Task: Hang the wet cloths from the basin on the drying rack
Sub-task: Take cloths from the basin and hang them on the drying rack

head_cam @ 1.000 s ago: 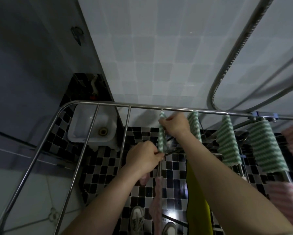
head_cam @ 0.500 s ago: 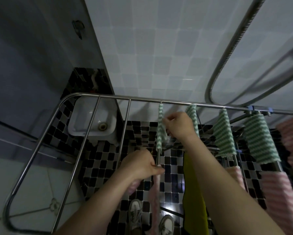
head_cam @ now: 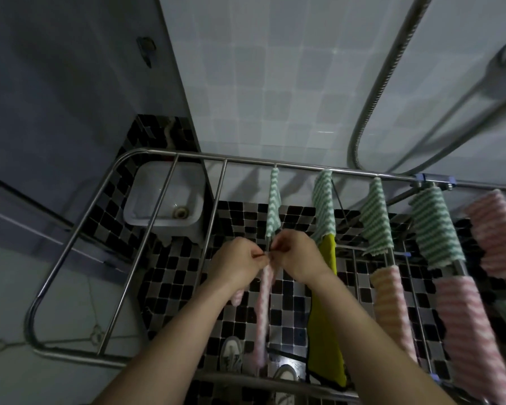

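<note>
pink cloth (head_cam: pixel 262 311) | left hand (head_cam: pixel 234 266), right hand (head_cam: pixel 297 258) pinch | green cloth (head_cam: pixel 273 206) beyond

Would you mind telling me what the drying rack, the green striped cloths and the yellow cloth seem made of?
Drying rack: probably polished steel tubing, silvery with bright glints. Green striped cloths: likely fluffy microfibre or fleece, showing raised wavy ribs. Yellow cloth: a smoother, flatter fabric with a dark edge; fibre unclear.
</note>
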`<state>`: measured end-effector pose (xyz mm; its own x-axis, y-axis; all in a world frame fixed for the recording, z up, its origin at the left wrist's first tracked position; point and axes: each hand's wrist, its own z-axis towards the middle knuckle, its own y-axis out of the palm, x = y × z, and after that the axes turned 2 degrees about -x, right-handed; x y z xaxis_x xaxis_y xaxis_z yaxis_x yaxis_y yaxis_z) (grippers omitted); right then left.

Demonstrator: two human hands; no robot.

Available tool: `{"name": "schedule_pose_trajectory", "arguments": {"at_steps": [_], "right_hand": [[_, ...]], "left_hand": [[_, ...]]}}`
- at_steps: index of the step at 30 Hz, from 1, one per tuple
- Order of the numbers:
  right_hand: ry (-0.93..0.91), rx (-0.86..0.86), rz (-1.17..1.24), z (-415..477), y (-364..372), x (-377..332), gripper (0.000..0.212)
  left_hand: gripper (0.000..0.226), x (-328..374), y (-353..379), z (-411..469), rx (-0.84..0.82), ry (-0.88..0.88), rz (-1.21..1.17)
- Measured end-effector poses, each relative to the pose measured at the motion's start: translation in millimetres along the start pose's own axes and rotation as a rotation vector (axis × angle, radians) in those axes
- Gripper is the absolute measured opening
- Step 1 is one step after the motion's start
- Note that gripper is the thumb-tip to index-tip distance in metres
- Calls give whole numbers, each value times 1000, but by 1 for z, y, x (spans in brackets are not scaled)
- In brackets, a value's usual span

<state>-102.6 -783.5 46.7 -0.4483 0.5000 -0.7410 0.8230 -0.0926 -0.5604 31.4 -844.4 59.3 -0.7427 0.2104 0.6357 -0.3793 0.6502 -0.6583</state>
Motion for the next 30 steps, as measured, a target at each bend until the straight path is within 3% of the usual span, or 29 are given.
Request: {"name": "schedule_pose_trajectory", "arguments": {"at_steps": [6, 8, 10, 12, 13, 15, 18, 22, 26, 30], "right_hand": [[-20, 143, 60, -15, 0, -3, 10], [-64, 6, 259, -25, -9, -14, 16], [-91, -340, 441, -45, -18, -32, 36], [-89, -603, 431, -66, -19, -51, 61], [-124, -634, 425, -75, -15, -57, 62], [-190, -501, 528, -83, -5, -65, 46], [-211, -277, 687, -91, -3, -69, 24], [-252, -230, 692, -101, -19, -69, 29], [-328, -183, 568, -107, -35, -70, 14], [-436, -165, 218, -110, -42, -74, 6]], "left_hand": [[9, 5, -19, -19, 102, -56, -253], [17, 11, -35, -29, 72, -79, -437], [27, 16, -53, -44, 39, -83, -668], [33, 20, -66, -57, -11, -65, -912], [36, 20, -71, -64, -29, -38, -1010], [43, 21, -78, -76, -44, 29, -1106], [46, 20, -83, -94, -23, 102, -1106], [39, 13, -88, -112, 83, 122, -981], [30, 13, -84, -129, 450, 75, -543], [20, 16, -78, -144, 695, 92, -413]]}}
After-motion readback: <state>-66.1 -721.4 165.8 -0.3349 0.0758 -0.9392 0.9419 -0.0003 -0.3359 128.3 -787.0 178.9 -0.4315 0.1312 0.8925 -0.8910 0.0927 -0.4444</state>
